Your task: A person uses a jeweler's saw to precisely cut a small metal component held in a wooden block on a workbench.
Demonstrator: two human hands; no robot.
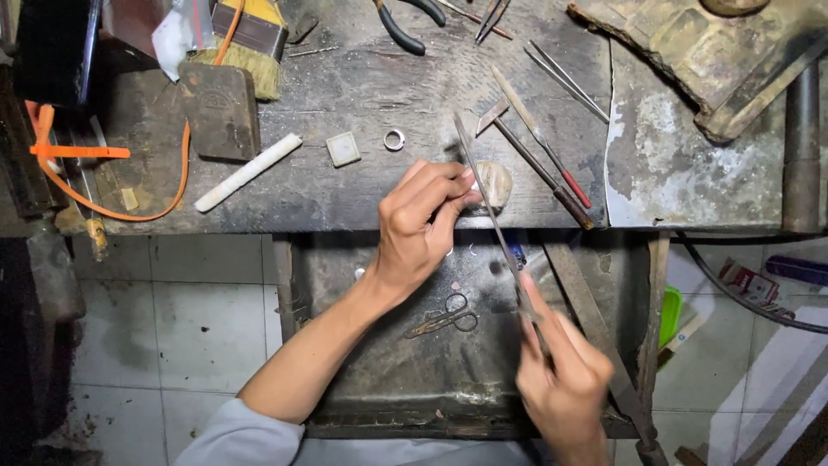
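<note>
My left hand (423, 223) pinches a small pale piece against a worn wooden bench peg (495, 182) at the front edge of the dark workbench (362, 95); the piece is mostly hidden by my fingers. My right hand (565, 380) grips the handle end of a long thin metal file (490, 207), which slants up and to the left across the peg and my left fingertips. A small silver ring (394, 140) and a pale square block (342, 148) lie on the bench just beyond my left hand.
An open metal drawer (345, 285) below the bench holds small scissors (447, 315). On the bench lie a white stick (248, 172), a brush (250, 43), black-handled pliers (405, 22), tweezers (565, 79), red-tipped tools (552, 168), an orange cord (103, 185). A charred block (733, 52) sits far right.
</note>
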